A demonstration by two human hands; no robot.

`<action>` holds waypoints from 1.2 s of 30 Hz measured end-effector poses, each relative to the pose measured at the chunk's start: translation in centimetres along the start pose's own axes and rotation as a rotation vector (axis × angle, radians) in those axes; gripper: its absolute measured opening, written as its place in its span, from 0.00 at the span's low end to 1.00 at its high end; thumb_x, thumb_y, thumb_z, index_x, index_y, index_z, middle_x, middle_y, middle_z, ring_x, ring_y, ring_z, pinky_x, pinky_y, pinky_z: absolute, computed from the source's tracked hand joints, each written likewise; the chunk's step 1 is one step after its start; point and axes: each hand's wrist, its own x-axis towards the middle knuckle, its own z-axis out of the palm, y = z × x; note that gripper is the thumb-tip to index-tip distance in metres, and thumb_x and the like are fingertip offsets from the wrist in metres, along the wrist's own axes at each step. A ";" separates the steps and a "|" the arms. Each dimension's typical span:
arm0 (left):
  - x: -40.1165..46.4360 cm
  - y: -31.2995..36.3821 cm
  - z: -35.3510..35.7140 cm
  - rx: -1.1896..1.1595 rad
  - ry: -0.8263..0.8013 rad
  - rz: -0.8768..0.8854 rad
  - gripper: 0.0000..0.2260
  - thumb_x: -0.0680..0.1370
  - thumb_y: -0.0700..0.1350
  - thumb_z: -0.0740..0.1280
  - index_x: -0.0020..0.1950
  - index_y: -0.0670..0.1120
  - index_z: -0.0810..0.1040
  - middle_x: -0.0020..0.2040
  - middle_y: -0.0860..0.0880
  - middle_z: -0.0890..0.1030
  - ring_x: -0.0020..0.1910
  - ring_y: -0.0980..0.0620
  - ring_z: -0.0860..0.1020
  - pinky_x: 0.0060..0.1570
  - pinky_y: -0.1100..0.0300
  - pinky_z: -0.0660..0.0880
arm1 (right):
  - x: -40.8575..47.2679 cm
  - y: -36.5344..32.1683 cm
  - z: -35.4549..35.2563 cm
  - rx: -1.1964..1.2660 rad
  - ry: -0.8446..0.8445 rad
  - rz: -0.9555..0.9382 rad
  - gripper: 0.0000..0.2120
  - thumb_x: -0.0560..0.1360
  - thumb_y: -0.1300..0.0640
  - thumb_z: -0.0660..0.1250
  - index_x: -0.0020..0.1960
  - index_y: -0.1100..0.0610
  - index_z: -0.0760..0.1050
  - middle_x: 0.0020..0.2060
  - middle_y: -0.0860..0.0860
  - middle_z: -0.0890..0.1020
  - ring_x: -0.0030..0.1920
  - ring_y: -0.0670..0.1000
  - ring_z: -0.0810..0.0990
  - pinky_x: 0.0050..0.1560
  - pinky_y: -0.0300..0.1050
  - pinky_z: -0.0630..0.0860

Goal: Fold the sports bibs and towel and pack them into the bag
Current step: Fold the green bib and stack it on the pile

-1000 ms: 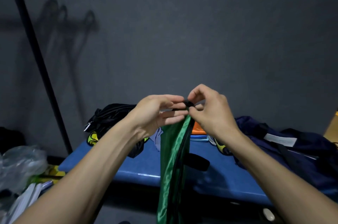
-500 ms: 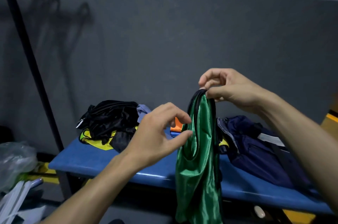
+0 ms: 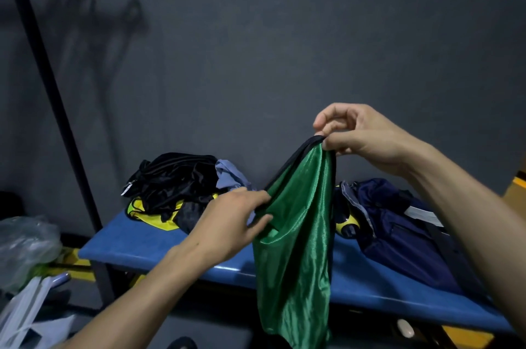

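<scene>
A shiny green sports bib (image 3: 296, 249) with black trim hangs in front of the blue bench (image 3: 136, 246). My right hand (image 3: 361, 138) pinches its top edge and holds it up. My left hand (image 3: 233, 220) pinches the bib's left edge lower down, fingers closed on the cloth. On the bench at the left lies a heap of black and yellow bibs (image 3: 168, 186) with a grey-blue towel (image 3: 230, 177) against it. A dark navy bag (image 3: 398, 232) lies open on the bench at the right, behind the green bib.
A dark pole (image 3: 51, 92) slants up at the left in front of the grey wall. A clear plastic bag (image 3: 25, 246) and white papers (image 3: 25, 311) sit on the floor at the lower left. A yellow and black item (image 3: 345, 222) lies at the bag's mouth.
My right hand has lifted the bib's top and moved right. My left hand let go of the top, dropped lower and has taken hold of the bib's left edge.
</scene>
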 end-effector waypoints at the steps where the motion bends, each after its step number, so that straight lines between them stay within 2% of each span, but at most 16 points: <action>1: 0.2 -0.4 -0.4 0.004 0.010 0.012 0.07 0.80 0.53 0.68 0.50 0.52 0.74 0.38 0.58 0.70 0.38 0.54 0.68 0.34 0.54 0.70 | -0.1 0.3 -0.1 0.009 0.005 0.001 0.14 0.73 0.75 0.66 0.52 0.59 0.77 0.38 0.52 0.78 0.38 0.47 0.75 0.39 0.40 0.71; 4: 1.3 -1.7 -2.9 -0.044 -0.012 0.066 0.07 0.80 0.51 0.68 0.46 0.50 0.76 0.34 0.60 0.68 0.37 0.56 0.67 0.34 0.55 0.68 | -0.4 1.8 -0.8 0.047 0.044 0.016 0.14 0.73 0.76 0.67 0.51 0.59 0.77 0.38 0.53 0.78 0.39 0.46 0.77 0.40 0.37 0.77; 6: 2.6 -2.3 -5.5 -0.088 -0.056 0.058 0.11 0.80 0.56 0.67 0.48 0.49 0.80 0.33 0.61 0.70 0.38 0.56 0.69 0.37 0.58 0.67 | -0.8 3.2 -1.2 0.079 0.051 0.035 0.15 0.73 0.77 0.67 0.51 0.59 0.77 0.37 0.51 0.79 0.38 0.46 0.78 0.40 0.36 0.77; 8: 3.9 -2.2 -8.2 -0.190 -0.210 -0.001 0.15 0.79 0.60 0.68 0.49 0.49 0.82 0.31 0.58 0.72 0.35 0.56 0.71 0.36 0.60 0.68 | -1.2 4.5 -1.3 0.120 0.034 0.052 0.15 0.73 0.77 0.67 0.50 0.59 0.77 0.36 0.49 0.79 0.36 0.44 0.77 0.37 0.33 0.74; 10: 5.1 -1.5 -9.9 -0.381 -0.401 -0.042 0.12 0.79 0.56 0.70 0.44 0.48 0.82 0.31 0.58 0.73 0.32 0.59 0.69 0.34 0.64 0.66 | -1.6 5.6 -1.0 0.164 0.014 0.060 0.15 0.73 0.77 0.67 0.50 0.59 0.76 0.34 0.47 0.77 0.32 0.42 0.74 0.32 0.32 0.69; 13: 6.0 -0.8 -10.8 -0.477 -0.505 -0.053 0.13 0.81 0.52 0.68 0.40 0.47 0.79 0.32 0.55 0.71 0.33 0.57 0.67 0.34 0.64 0.65 | -1.7 6.7 -0.3 0.178 0.013 0.060 0.15 0.73 0.76 0.68 0.49 0.57 0.77 0.34 0.45 0.76 0.31 0.41 0.71 0.31 0.33 0.66; 15: 6.0 -1.0 -10.6 -0.492 -0.526 -0.099 0.11 0.82 0.50 0.68 0.43 0.46 0.78 0.32 0.52 0.71 0.32 0.54 0.67 0.34 0.64 0.67 | -1.6 7.0 -0.1 0.184 0.031 0.056 0.16 0.73 0.75 0.69 0.48 0.54 0.78 0.36 0.46 0.77 0.33 0.43 0.70 0.32 0.33 0.66; 18: 5.1 -1.3 -9.7 -0.437 -0.427 -0.106 0.02 0.83 0.45 0.67 0.52 0.50 0.74 0.31 0.53 0.74 0.30 0.53 0.71 0.32 0.62 0.70 | -1.6 6.8 -0.1 0.166 0.048 0.033 0.16 0.73 0.74 0.70 0.47 0.53 0.79 0.39 0.47 0.77 0.35 0.44 0.70 0.34 0.35 0.67; 20: 4.5 -1.1 -9.0 -0.304 -0.390 -0.048 0.07 0.82 0.40 0.64 0.52 0.53 0.74 0.31 0.54 0.75 0.29 0.56 0.69 0.34 0.61 0.69 | -1.6 6.1 0.0 0.140 0.042 0.004 0.15 0.73 0.74 0.70 0.49 0.55 0.78 0.38 0.46 0.78 0.35 0.42 0.72 0.36 0.34 0.69; 24: 3.9 -0.6 -7.6 -0.237 -0.515 -0.067 0.12 0.80 0.35 0.60 0.49 0.48 0.80 0.33 0.58 0.75 0.32 0.60 0.71 0.37 0.68 0.66 | -1.6 4.3 0.4 0.046 0.012 -0.067 0.13 0.73 0.74 0.70 0.49 0.58 0.78 0.41 0.50 0.80 0.44 0.45 0.78 0.49 0.36 0.75; 26: 4.0 -0.1 -6.9 -0.350 -0.614 -0.164 0.10 0.83 0.36 0.58 0.45 0.43 0.75 0.30 0.58 0.70 0.31 0.60 0.68 0.39 0.66 0.65 | -1.5 3.5 0.7 -0.001 -0.013 -0.098 0.12 0.73 0.73 0.71 0.49 0.58 0.78 0.43 0.51 0.80 0.46 0.46 0.78 0.53 0.39 0.75; 28: 4.4 0.3 -6.1 -0.469 -0.695 -0.246 0.11 0.85 0.42 0.58 0.44 0.42 0.69 0.34 0.58 0.66 0.35 0.57 0.65 0.44 0.60 0.64 | -1.3 2.9 0.9 -0.036 -0.039 -0.117 0.12 0.73 0.73 0.71 0.49 0.58 0.79 0.43 0.50 0.80 0.45 0.48 0.77 0.55 0.42 0.74; 29: 4.6 0.5 -5.7 -0.520 -0.716 -0.271 0.12 0.86 0.46 0.59 0.44 0.42 0.70 0.37 0.56 0.67 0.38 0.57 0.66 0.47 0.59 0.65 | -1.2 2.7 1.1 -0.045 -0.054 -0.123 0.12 0.73 0.73 0.71 0.49 0.58 0.79 0.42 0.49 0.80 0.44 0.50 0.76 0.55 0.44 0.73; 31: 5.0 1.0 -5.4 -0.651 -0.726 -0.318 0.14 0.85 0.51 0.60 0.53 0.42 0.79 0.44 0.58 0.76 0.43 0.61 0.73 0.52 0.68 0.68 | -1.0 2.5 1.3 -0.056 -0.079 -0.128 0.12 0.73 0.73 0.70 0.49 0.59 0.79 0.39 0.47 0.79 0.40 0.52 0.72 0.53 0.45 0.72; 33: 5.4 1.4 -4.8 -0.760 -0.699 -0.320 0.15 0.85 0.51 0.61 0.64 0.45 0.80 0.49 0.65 0.82 0.44 0.70 0.76 0.47 0.77 0.67 | -0.8 2.3 1.6 -0.084 -0.091 -0.124 0.11 0.73 0.73 0.70 0.49 0.58 0.78 0.38 0.45 0.78 0.37 0.49 0.71 0.51 0.46 0.72; 36: 6.1 2.0 -4.5 -0.869 -0.632 -0.275 0.11 0.85 0.50 0.62 0.58 0.46 0.81 0.43 0.65 0.81 0.41 0.68 0.75 0.46 0.70 0.68 | -0.6 2.4 2.0 -0.122 -0.102 -0.123 0.12 0.73 0.72 0.70 0.49 0.58 0.79 0.41 0.48 0.80 0.38 0.50 0.74 0.48 0.49 0.72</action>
